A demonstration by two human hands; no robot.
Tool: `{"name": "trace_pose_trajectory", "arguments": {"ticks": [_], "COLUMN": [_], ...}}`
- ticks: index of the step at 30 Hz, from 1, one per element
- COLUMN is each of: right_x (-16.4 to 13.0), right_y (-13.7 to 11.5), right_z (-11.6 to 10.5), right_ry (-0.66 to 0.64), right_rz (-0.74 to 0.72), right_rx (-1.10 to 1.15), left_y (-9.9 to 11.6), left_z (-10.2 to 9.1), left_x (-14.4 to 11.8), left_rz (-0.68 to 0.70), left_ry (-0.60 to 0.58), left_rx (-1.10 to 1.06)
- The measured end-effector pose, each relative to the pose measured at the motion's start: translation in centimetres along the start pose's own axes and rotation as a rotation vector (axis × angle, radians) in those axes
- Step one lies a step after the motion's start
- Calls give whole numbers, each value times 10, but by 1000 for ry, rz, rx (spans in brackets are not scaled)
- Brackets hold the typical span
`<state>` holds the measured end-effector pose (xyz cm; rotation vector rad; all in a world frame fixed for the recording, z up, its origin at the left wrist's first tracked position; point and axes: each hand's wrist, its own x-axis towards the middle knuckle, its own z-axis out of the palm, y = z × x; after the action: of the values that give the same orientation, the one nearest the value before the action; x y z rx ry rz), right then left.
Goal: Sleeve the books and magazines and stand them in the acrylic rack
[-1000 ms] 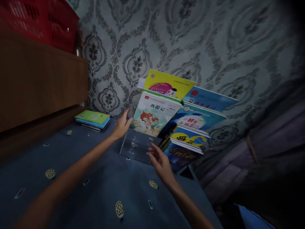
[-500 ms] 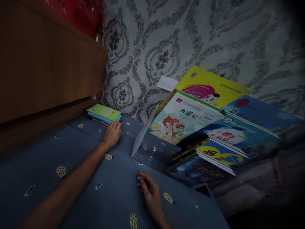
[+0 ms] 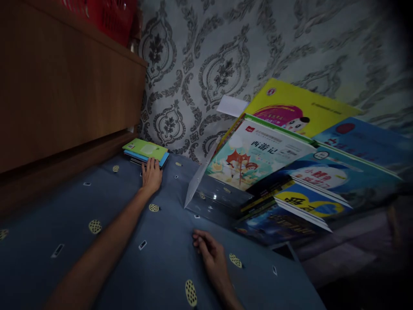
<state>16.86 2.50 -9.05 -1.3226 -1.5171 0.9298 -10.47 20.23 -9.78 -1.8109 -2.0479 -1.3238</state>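
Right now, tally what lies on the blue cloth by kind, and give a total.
Books leaning in the clear stand by the wall: 6 showing, front one white-covered
Books in the flat stack under the left hand: at least 3 (green, blue, dark)
Hands: 2, the right hand resting on the cloth
Total: 12 with the stand

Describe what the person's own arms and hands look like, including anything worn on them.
Both forearms are bare as far as the picture shows: no sleeves, gloves, watch or bracelet visible. The left hand and right hand show no rings that can be made out in the dim light.
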Motion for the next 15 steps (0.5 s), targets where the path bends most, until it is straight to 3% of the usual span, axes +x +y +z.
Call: {"name": "trace_pose_trajectory", "arguments": {"ticks": [5, 10, 15], "right_x": [0, 0, 0], "right_y": [-2, 0, 3], "right_z": [1, 2, 2], "right_ry": [-18, -13, -27], "right_rz": [6, -15, -14], "right_rx": [4, 10, 47], "left_y": [-4, -6, -10], "left_z": [-2, -8, -18], "left_x": [3, 22, 43], "left_rz": [-11, 49, 84], "left_ry": [-36, -46, -206], "left_rx": [48, 83, 205]}}
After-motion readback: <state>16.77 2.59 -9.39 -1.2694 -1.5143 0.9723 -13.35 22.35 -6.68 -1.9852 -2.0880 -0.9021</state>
